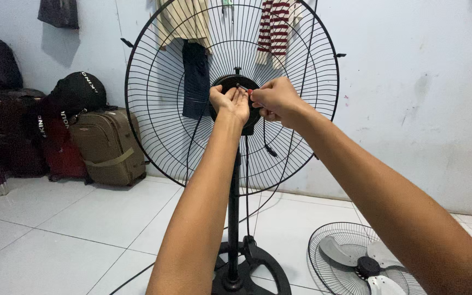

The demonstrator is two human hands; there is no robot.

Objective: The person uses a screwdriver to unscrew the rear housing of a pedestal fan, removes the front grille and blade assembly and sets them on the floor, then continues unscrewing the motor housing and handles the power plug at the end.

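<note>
Nearest, at the lower right of the view, a second fan grille (350, 246) lies flat on the white tiled floor (55, 240) with grey blades (372, 267) resting in it. Beside it the round black base (252, 267) of the standing fan sits on the tiles, its pole (234, 202) rising straight up and a black cable (247, 180) hanging along it. Both forearms reach up to the motor hub (230, 83) at the centre of the upright rear wire guard (159, 114). The left hand (230, 102) has its fingers pressed together against the hub, steadying something small that I cannot make out. The right hand (277, 101) is closed in a pinch on a thin screwdriver (245, 89) with a red grip, its tip pointing left at the hub. Judging from this, the tip could slip off the screw because the tool comes in nearly sideways, and it might jab the left fingers just beside it; a loosened screw could also drop to the floor. Pushing hard on the hub could rock the tall stand. Farther back, suitcases (105, 145) and dark bags (72, 93) stand against the pale wall (411, 82), and clothes (274, 30) hang behind the guard.
</note>
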